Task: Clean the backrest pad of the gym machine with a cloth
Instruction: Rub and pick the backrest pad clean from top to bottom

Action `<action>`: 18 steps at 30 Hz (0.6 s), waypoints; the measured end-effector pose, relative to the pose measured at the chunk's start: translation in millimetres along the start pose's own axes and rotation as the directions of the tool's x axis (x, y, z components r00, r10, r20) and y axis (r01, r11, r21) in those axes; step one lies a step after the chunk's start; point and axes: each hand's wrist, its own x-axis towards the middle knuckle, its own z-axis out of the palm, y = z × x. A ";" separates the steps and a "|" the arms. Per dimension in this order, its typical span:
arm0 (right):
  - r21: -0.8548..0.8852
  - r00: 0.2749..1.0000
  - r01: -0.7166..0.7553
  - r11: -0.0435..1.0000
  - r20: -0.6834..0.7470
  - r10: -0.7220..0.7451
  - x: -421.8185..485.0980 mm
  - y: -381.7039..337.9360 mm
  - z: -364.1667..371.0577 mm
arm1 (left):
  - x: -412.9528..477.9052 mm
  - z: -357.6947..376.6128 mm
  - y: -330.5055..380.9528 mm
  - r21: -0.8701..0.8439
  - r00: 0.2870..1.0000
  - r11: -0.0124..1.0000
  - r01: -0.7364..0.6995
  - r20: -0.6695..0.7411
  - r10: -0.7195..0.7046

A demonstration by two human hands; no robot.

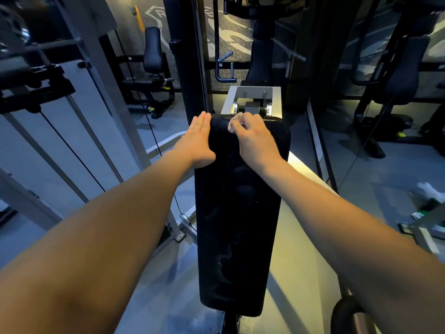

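Black backrest pad [238, 213], bracket [253, 89] behind: left hand [198, 141] flat, right hand [255, 138] apparently clutching cloth [234, 121].

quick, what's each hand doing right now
Left hand: open, straight fingers pressed flat against the left edge of the backrest pad.
Right hand: curled round a pale cloth, near the top of the pad.

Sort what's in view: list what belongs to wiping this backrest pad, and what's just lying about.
In the job: backrest pad; white cloth, bunched in the right hand at the pad's top; left hand, flat against the pad's left edge.
Lying about: seated machine behind at left; black cable; white item on the floor at right.
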 end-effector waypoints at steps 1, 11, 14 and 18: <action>0.014 0.999 0.044 0.999 0.029 -0.044 -7.9 -3.9 4.9 | 0.7 -0.5 -1.3 0.000 1.000 1.000 -0.003 0.004 0.003; -0.006 0.998 0.012 1.000 -0.060 -0.012 16.8 -2.2 -3.8 | 1.6 3.7 -6.1 -0.007 1.000 1.000 -0.018 -0.018 0.018; 0.025 0.996 0.086 0.996 -0.003 -0.086 -9.7 -18.9 10.8 | 3.0 3.9 -8.2 0.003 1.000 1.000 -0.026 -0.012 0.026; -0.008 0.946 0.308 0.951 0.113 -0.305 -18.7 -7.9 10.9 | 3.0 4.3 -9.6 0.013 0.999 0.999 -0.030 -0.024 0.030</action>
